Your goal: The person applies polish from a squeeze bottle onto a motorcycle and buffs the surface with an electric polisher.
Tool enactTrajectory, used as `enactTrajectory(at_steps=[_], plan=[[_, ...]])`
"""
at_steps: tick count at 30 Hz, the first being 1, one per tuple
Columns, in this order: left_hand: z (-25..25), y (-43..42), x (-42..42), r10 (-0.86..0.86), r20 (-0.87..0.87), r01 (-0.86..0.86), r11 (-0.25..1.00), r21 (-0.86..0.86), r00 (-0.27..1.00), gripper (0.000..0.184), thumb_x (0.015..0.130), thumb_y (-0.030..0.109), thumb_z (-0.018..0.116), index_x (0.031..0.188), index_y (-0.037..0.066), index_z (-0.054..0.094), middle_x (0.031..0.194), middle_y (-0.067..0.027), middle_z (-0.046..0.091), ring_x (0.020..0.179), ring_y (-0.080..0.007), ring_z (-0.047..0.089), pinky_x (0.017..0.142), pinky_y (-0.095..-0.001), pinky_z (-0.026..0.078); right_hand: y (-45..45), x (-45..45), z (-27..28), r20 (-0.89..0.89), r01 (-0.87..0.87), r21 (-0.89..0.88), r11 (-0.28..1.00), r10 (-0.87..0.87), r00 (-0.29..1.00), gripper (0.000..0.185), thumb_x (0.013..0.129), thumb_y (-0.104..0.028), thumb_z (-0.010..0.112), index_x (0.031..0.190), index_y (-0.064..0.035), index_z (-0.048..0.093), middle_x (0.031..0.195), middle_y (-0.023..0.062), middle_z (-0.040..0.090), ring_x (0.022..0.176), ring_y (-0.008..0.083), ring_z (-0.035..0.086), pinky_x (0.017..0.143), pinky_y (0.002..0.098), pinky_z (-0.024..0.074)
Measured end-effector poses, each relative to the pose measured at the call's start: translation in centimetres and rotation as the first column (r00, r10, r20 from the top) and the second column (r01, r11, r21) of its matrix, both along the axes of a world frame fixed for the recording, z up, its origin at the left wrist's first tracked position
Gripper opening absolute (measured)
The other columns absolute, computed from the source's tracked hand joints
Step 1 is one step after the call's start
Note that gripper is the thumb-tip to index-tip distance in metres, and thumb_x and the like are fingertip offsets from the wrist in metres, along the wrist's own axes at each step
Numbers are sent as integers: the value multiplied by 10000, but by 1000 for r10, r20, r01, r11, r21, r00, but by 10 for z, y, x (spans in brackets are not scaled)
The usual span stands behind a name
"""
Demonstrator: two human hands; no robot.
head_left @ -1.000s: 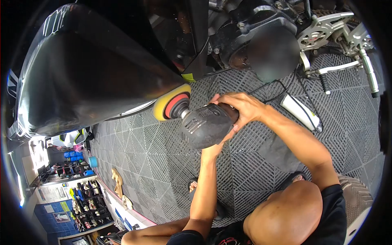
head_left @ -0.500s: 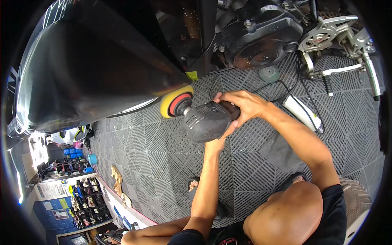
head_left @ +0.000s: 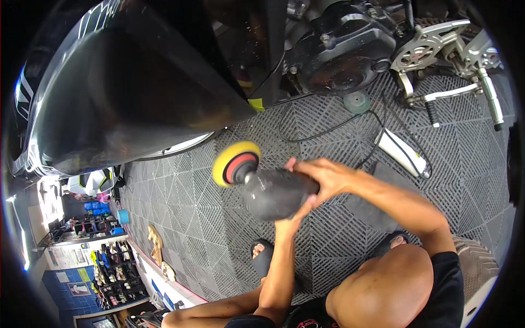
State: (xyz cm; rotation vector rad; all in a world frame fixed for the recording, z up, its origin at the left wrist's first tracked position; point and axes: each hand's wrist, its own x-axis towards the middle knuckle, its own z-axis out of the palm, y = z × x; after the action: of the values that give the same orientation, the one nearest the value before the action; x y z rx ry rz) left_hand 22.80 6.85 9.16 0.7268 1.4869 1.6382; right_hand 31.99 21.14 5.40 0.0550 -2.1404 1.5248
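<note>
A black power polisher with a yellow foam pad and red backing is held over the floor. My left hand supports the body from below, its fingers mostly hidden behind the tool. My right hand is wrapped round the rear end of the polisher. The pad is apart from the glossy black motorcycle panel, a gap of floor showing between them. A small yellow-green tape piece sticks to the panel's lower tip.
The dark engine and a silver footrest bracket are at the upper right. A black cable loops near a white bottle and a round greenish object. Shelves stand at lower left.
Both hands have lowered the polisher away from the motorcycle panel, and its pad has come off the panel's edge. The cable now shows more of its loop.
</note>
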Motion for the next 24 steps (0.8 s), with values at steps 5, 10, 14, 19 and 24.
enactTrajectory(at_steps=[5, 10, 14, 19, 24], plan=[[22, -28, -27, -182, -536, 260, 963, 72, 824, 821, 642, 293, 873, 1298, 30, 454, 1347, -128, 488, 1353, -303, 373, 1144, -477, 260, -39, -7, 16, -142, -42, 58, 997, 50, 989, 788, 658, -283, 814, 1268, 31, 426, 1181, 257, 529, 1114, 403, 542, 930, 454, 476], [92, -43, -54, -388, -588, 381, 913, -144, 709, 670, 787, 201, 771, 1338, 56, 419, 1148, -191, 618, 1077, -292, 611, 955, -444, 482, -34, 19, 107, 322, -210, 391, 896, 80, 943, 588, 752, -336, 756, 1139, 50, 541, 1093, 244, 595, 1061, 373, 589, 874, 459, 504], [139, -84, -86, -645, -491, 401, 757, -516, 585, 654, 724, 157, 804, 1279, 56, 473, 1166, -143, 585, 1080, -256, 576, 918, -385, 478, -25, 24, 153, 772, -682, 373, 629, 197, 604, 560, 749, -425, 748, 962, 82, 638, 870, 197, 682, 889, 348, 671, 783, 477, 534], [177, -108, -96, -657, -715, 361, 743, -563, 237, 654, 707, 170, 833, 1265, 64, 510, 1185, -89, 579, 1082, -244, 570, 963, -363, 444, -83, -25, 124, 381, -462, 388, 797, 318, 868, 859, 708, -442, 784, 1301, 72, 434, 1232, 250, 558, 1137, 374, 565, 930, 437, 488], [207, -133, -95, -549, -546, 166, 784, -598, 633, 703, 691, 173, 851, 1277, -1, 504, 1173, -117, 604, 1102, -242, 574, 972, -385, 457, -184, -94, 97, -260, -127, -413, 902, 16, 965, 1087, 624, -372, 836, 1421, 56, 233, 1294, 265, 507, 1147, 378, 563, 989, 412, 456]])
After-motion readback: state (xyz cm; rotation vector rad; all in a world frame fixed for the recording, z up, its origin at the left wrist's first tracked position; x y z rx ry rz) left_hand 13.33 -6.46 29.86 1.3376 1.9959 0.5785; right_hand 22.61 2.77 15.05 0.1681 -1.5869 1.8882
